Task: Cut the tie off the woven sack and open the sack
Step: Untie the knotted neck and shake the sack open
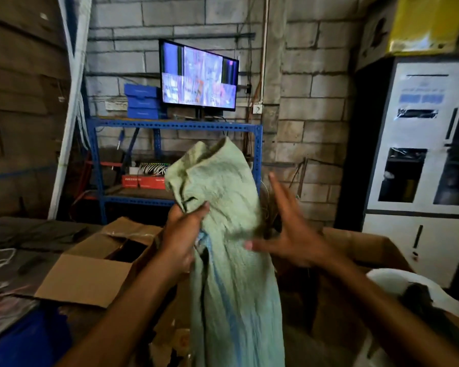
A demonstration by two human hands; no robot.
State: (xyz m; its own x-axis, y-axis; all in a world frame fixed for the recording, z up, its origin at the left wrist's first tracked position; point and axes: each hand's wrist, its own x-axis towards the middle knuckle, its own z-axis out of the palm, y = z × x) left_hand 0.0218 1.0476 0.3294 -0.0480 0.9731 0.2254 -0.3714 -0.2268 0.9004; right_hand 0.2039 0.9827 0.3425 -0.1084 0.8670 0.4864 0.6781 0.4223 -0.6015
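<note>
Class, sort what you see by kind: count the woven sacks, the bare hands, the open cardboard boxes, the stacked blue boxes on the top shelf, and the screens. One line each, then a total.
Pale green woven sack: 1
Bare hands, left hand and right hand: 2
Open brown cardboard boxes: 2
Blue flat boxes stacked on the shelf: 3
Black flat screen: 1
Total: 9

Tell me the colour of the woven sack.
Pale green woven sack with blue stripes; head view.
</note>
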